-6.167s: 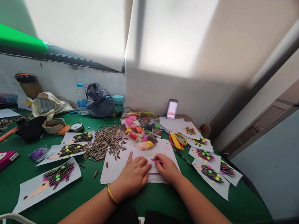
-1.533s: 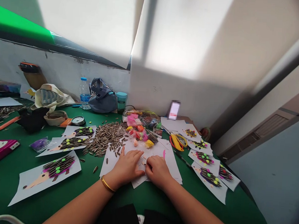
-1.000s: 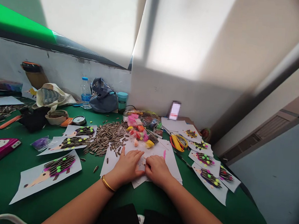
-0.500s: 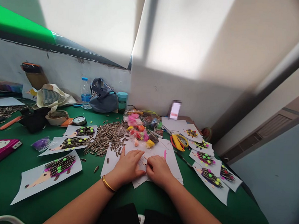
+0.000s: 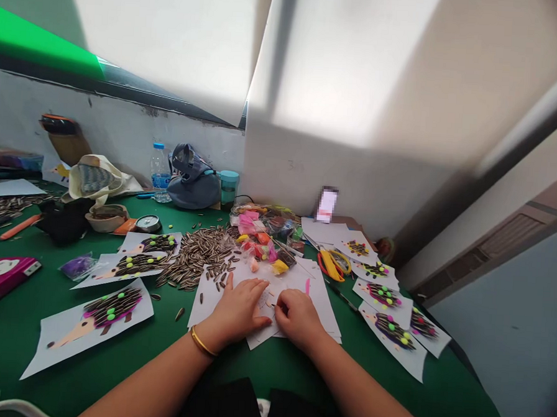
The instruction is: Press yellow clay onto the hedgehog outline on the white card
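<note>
My left hand (image 5: 241,309) lies flat on a stack of white paper (image 5: 323,313), its fingers stretched out and thumb apart. Close beside it on the right, my right hand (image 5: 298,316) has its fingers curled into a pinch over the same paper. What those fingertips hold, if anything, is too small to name. Tiny peach-coloured bits (image 5: 271,293) lie on the paper between the hands. A thin pink strip (image 5: 307,286) rests beyond my right hand. Sunflower seeds (image 5: 196,254) are heaped past my left hand, some spilling onto the paper.
Bags of coloured clay (image 5: 258,241) sit behind the paper, with yellow-handled scissors (image 5: 330,265) to their right. Hedgehog pictures made with seeds flank both sides, one at left (image 5: 90,326), several at right (image 5: 393,333). A water bottle (image 5: 159,174) and blue bag (image 5: 193,185) stand by the wall.
My right hand has shifted very slightly to the right and its fingers have changed shape, showing more of the paper between the hands. My left hand stays where it was.
</note>
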A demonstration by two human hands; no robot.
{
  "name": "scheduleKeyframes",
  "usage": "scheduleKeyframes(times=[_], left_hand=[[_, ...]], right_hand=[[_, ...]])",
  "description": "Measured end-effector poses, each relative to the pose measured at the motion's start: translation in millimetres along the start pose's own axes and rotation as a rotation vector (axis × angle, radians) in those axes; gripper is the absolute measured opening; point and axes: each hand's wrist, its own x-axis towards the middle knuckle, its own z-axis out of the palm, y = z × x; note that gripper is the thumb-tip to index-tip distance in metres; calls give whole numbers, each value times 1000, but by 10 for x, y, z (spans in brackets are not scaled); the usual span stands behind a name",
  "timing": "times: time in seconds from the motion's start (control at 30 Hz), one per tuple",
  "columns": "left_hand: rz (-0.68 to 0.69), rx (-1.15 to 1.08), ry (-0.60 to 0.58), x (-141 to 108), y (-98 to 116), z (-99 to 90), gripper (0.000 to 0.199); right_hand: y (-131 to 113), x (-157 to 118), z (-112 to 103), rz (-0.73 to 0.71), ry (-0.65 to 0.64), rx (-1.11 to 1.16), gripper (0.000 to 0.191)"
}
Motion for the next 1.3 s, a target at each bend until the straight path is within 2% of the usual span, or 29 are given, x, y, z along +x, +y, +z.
scheduleKeyframes(times=[0.93,1.3], left_hand=[[-1,-1,-11,7,-6,9,72],[-11,-8,-12,3,-3,11,76]], right_hand=[[-105,96,-46,14,-99,-85,7],[141,24,-39,54,16,234,7]])
